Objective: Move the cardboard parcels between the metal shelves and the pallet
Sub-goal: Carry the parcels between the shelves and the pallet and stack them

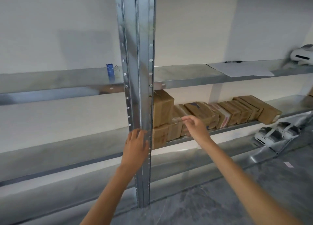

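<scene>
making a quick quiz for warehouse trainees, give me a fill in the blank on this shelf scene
The binder clip on the upper shelf is coloured ____.
The sheet of paper lies on the shelf ____ the cardboard parcels.
The left hand touches the metal post; the right hand reaches toward parcels on the post's ____ side.
Missing words: blue; above; right

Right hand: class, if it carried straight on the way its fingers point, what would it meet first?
Most likely the low cardboard parcel just beyond the right hand, next to the tall parcel; depth is hard to judge.
</scene>
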Motion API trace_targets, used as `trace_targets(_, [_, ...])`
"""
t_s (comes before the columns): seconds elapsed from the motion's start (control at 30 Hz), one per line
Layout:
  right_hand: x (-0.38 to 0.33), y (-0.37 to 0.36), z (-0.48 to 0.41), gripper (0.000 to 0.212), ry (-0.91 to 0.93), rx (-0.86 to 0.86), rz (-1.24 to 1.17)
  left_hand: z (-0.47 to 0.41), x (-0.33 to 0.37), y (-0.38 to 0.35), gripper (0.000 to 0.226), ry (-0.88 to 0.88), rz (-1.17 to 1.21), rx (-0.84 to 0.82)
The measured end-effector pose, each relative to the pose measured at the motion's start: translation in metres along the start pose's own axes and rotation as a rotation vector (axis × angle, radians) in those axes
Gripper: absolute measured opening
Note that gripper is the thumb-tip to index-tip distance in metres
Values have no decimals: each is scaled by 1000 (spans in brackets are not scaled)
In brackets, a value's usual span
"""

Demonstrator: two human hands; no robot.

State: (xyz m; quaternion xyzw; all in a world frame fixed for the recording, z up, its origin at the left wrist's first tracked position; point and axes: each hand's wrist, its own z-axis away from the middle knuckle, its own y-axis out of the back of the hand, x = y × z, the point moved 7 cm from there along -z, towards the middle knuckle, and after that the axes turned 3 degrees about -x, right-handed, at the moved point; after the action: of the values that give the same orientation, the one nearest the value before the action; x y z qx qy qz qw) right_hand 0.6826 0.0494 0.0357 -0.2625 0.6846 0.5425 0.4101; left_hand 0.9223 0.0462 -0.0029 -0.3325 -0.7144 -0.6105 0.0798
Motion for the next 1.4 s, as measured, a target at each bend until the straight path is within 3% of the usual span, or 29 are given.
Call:
trace_targets(0.2, [-15,-12,-81,34,-50,-9,25,-18,-12,-7,34,91,-3,58])
trace_targets(0.43, [-14,-41,-136,67,-132,-228,196,-39,5,-18,33,193,-16,136])
trace_targets(0.6, [11,-56,-157,76,-371,-448,-250,-48,6,-28,38,328,41,178])
trace_targets(0.83, [31,-52,-183,56,-611,-627,-653,-46,18,-43,32,467,95,277])
trace_targets(0.93, [43,-33,-202,53,-503,-538,-427,-38,24,-51,30,495,94,280])
trace_targets(1.0, [42,-20,-217,69,-302,-443,-57,-32,23,-55,28,523,94,297])
trace_targets(1.07, [35,-21,-222,88,-141,-417,118,-26,21,-58,26,539,93,321])
trace_targets(1.23, [20,-37,-217,107,-19,-484,178,-20,29,-60,25,583,101,334])
trace_targets(1.4, [13,-29,-217,87,-3,-409,108,-10,41,-54,25,568,85,353])
